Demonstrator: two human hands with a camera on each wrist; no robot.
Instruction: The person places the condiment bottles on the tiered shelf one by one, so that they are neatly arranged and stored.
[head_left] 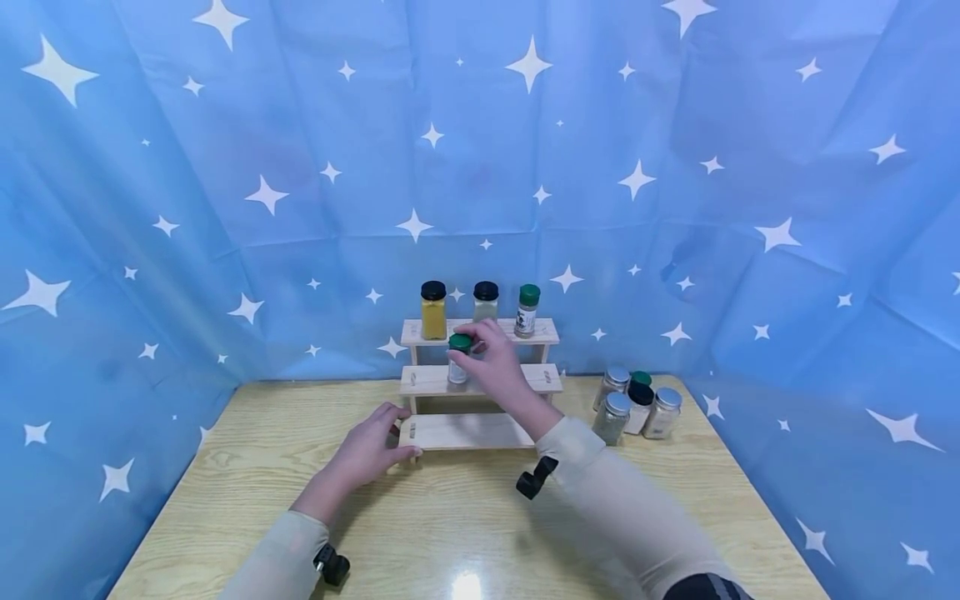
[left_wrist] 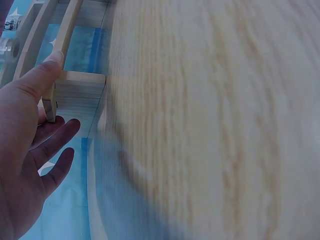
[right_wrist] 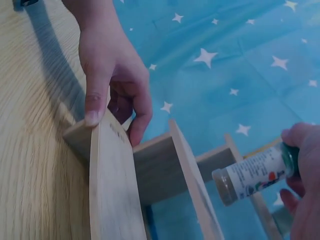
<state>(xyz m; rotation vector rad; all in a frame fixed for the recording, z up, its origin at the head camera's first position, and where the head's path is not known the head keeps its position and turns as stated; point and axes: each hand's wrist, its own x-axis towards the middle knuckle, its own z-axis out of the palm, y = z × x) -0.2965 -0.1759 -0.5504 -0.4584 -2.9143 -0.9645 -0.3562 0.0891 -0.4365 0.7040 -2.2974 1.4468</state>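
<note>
Rack (head_left: 467, 431) of three stepped wooden tiers stands toward the far side of the desk (head_left: 251, 467). Right hand (head_left: 492, 357) pinches a green-capped jar (head_left: 457, 372) by its cap, roughly upright, at the left part of the middle tier (head_left: 513, 379); whether its base touches the wood cannot be told. Left hand (head_left: 366, 450) grips the left end of the lowest, nearest tier, thumb on the near edge, fingers behind.

Progress, as judged: three jars are placed on the top tier (head_left: 547, 336), namely a yellow-filled jar (head_left: 433, 319) at left, a black-capped jar (head_left: 485, 293) at centre, partly hidden, and another green-topped jar (head_left: 527, 318) at right. A fourth is in hand. Five clustered jars (head_left: 638, 412) on the desk's right side appear left to shelve.
</note>
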